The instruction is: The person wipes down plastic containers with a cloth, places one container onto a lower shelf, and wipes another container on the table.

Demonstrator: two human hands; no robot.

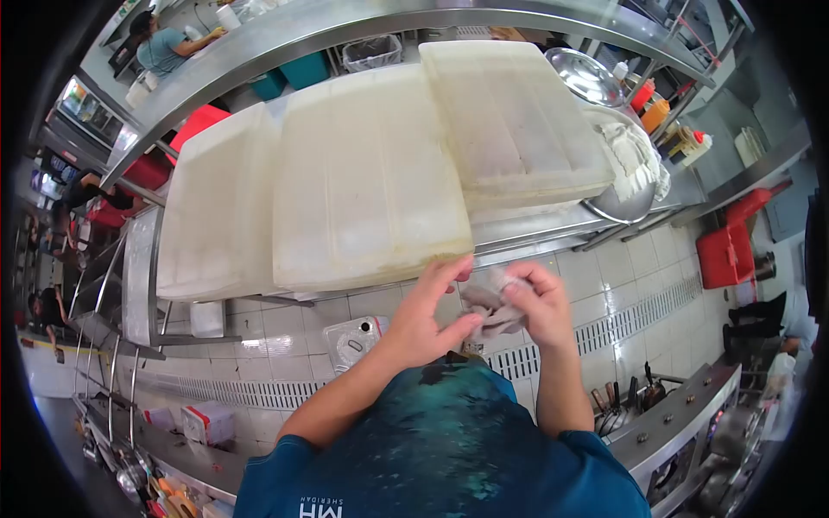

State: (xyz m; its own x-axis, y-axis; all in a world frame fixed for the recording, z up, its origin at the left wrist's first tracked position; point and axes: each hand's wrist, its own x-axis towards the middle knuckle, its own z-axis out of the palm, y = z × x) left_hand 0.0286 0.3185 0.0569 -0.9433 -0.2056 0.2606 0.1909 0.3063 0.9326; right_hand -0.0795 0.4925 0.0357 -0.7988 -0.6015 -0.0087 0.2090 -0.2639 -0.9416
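My right hand [537, 302] is closed on a crumpled greyish cloth [496, 312] in front of my chest. Just left of the cloth, my left hand [429, 312] has its fingers apart and curved, with nothing in its palm. Beyond both hands, three large whitish translucent plastic containers lie side by side on a metal table: a left one [216, 207], a middle one [371, 181] and a right one [518, 121]. The near edge of the middle container is close to my left fingertips.
A metal bowl [623, 207] with white cloths [629, 151] stands right of the containers, near a round lid [585, 76] and sauce bottles [654, 114]. A metal can [356, 344] is on the tiled floor. Other people work at the far left.
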